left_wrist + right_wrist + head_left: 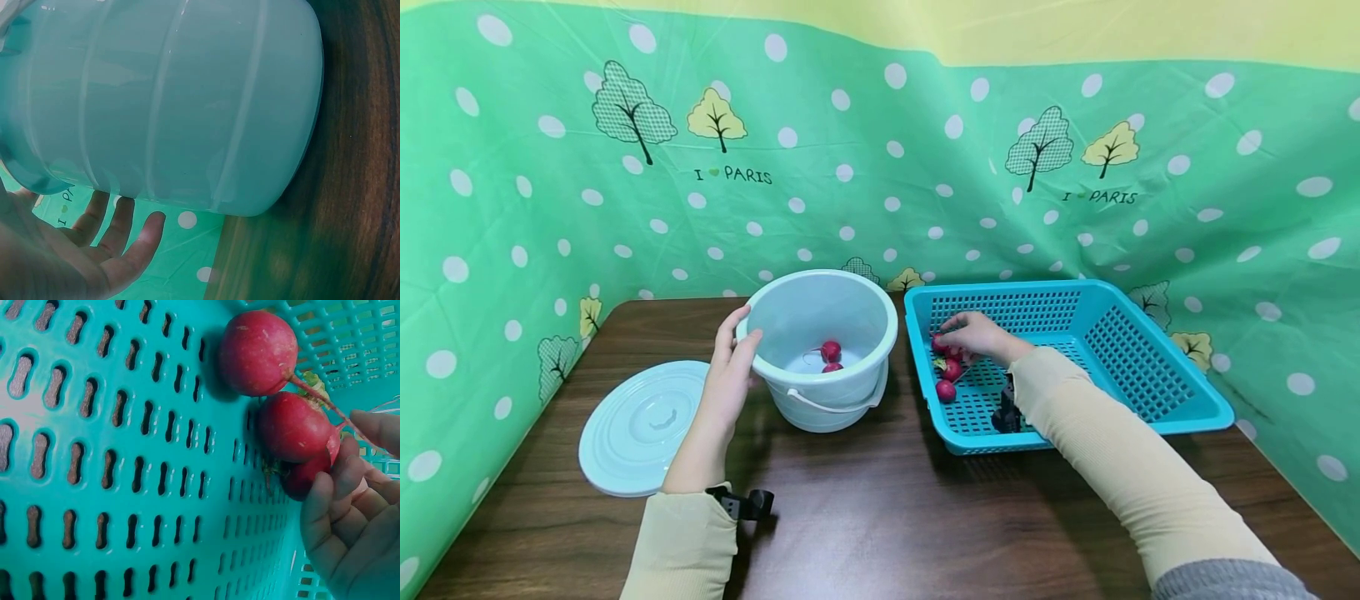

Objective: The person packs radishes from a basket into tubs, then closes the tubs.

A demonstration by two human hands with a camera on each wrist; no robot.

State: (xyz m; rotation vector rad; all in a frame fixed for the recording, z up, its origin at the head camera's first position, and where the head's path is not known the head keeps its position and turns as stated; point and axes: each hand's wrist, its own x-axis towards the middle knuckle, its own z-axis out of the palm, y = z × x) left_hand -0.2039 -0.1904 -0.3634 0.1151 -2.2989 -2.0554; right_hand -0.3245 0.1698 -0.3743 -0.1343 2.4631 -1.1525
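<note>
A light blue bucket (820, 400) stands upright with two red radishes (831, 351) visible inside it. My left hand (726, 375) rests against the bucket's left side, fingertips at the rim; in the left wrist view its fingers (144, 240) spread along the outer wall, loosely extended. Over the left end of a blue plastic basket (1067, 287), my right hand (979, 336) reaches in among several radishes (946, 391). Its fingers curl round a radish (305, 480) deep in the cluster, partly hidden behind others. One radish with a long root (257, 353) lies nearest the right wrist camera.
A round light blue lid (640, 425) lies on the dark wooden table (865, 533), left of the bucket. The bucket's handle (838, 408) hangs down in front. Behind the table hangs a green dotted cloth (880, 192). Each wrist wears a black camera mount (745, 503).
</note>
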